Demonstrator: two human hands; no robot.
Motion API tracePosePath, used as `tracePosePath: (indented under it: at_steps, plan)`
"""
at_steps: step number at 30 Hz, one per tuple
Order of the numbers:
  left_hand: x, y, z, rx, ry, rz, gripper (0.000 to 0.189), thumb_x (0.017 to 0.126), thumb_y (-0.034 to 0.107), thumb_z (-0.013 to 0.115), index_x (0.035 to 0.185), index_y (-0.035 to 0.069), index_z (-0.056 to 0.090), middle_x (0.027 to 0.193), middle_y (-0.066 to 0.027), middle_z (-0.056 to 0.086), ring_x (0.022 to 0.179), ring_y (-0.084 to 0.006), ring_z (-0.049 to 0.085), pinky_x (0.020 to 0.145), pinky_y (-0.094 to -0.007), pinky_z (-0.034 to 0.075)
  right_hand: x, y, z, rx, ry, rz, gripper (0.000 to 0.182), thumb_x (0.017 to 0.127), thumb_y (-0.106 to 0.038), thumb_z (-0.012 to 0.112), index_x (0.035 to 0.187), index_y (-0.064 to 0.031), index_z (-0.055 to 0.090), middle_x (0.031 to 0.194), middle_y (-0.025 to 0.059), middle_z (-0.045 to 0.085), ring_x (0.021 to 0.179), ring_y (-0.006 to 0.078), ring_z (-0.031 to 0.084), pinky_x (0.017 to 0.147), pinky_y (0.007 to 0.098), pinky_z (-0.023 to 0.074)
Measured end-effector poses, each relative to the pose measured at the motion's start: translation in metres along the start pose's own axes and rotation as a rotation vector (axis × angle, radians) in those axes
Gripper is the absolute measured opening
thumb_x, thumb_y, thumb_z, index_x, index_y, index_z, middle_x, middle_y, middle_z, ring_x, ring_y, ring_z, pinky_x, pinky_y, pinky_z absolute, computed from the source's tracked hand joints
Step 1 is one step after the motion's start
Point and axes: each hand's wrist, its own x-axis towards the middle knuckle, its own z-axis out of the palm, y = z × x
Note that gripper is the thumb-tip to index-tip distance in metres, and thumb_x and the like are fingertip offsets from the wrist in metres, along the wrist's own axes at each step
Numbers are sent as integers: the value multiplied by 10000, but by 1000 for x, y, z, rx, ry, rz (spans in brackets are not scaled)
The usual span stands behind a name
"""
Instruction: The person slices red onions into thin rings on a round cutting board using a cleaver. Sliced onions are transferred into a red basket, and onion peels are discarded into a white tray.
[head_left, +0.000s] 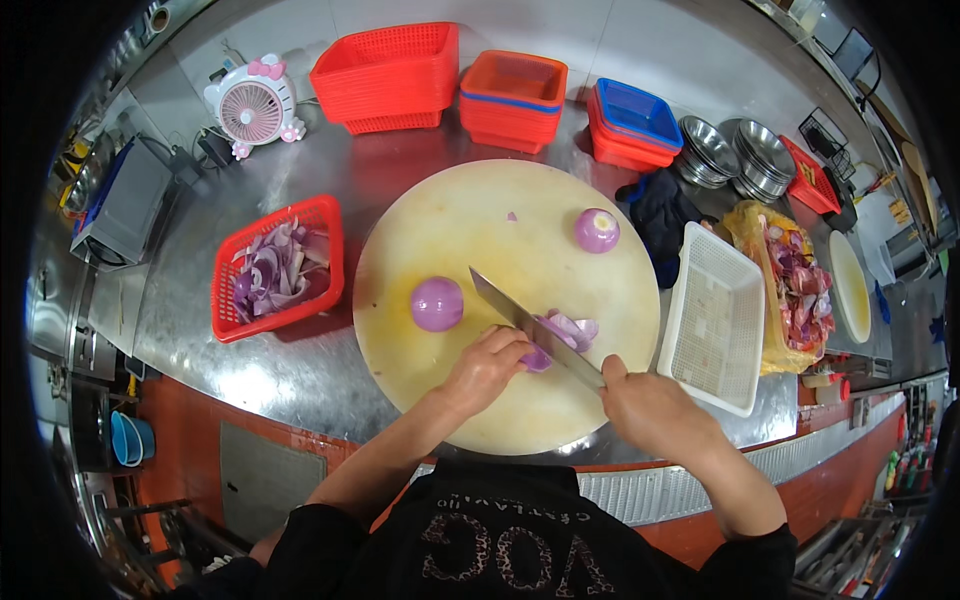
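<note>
On a round cutting board (510, 420), my right hand (656, 405) grips the handle of a kitchen knife (525, 319), its blade pointing up and to the left. My left hand (484, 371) presses a piece of red onion (536, 360) against the board, fingers curled close beside the blade. Cut onion slices (574, 331) lie just past the blade's other side. A peeled whole red onion (437, 304) rests left of the knife tip. Another peeled onion (598, 230) sits near the board's upper right edge, and a small onion scrap (512, 217) lies at the top.
Left of the board stands a red plastic basket (277, 322) of sliced onion. A white plastic basket (712, 322) and a yellow-lined crate (799, 285) of onion skins flank the right. Stacked red baskets (386, 79), a fan (251, 112) and metal bowls (705, 150) line the back.
</note>
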Motion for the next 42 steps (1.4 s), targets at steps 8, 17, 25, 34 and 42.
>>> tracePosePath:
  at_steps: [8,17,25,34,42]
  plan:
    - [2,2,1,35,22,18,193,658,22,720,838,35,650,916,-70,612,860,-256,592,737,-348,497,5,-1,-1,27,-86,51,132,833,-41,420,924,55,412,730,274,616,693,431,623,609,503,494]
    - [0,7,5,44,-51,-22,253,694,19,693,940,35,641,996,-73,595,904,-267,573,774,-354,491,11,33,51,226,11,99,223,906,-165,445,945,51,404,764,284,615,749,435,615,694,500,486]
    - [12,-2,4,77,-176,-11,242,747,34,652,987,65,650,1044,-75,604,944,-279,574,792,-366,493,1,29,25,117,77,131,229,909,-165,485,971,39,399,704,259,613,680,440,611,607,500,493]
    - [7,-12,5,82,-86,25,172,703,-33,636,843,57,681,904,-94,645,796,-273,634,678,-334,531,1,18,31,-3,12,53,241,907,-188,451,965,43,413,672,236,613,627,412,615,568,491,495]
    - [8,-8,9,44,-43,-9,170,689,-50,634,819,53,671,892,-97,646,790,-274,637,675,-335,532,10,21,47,24,0,80,227,911,-159,450,980,52,402,676,235,612,652,410,617,581,491,486]
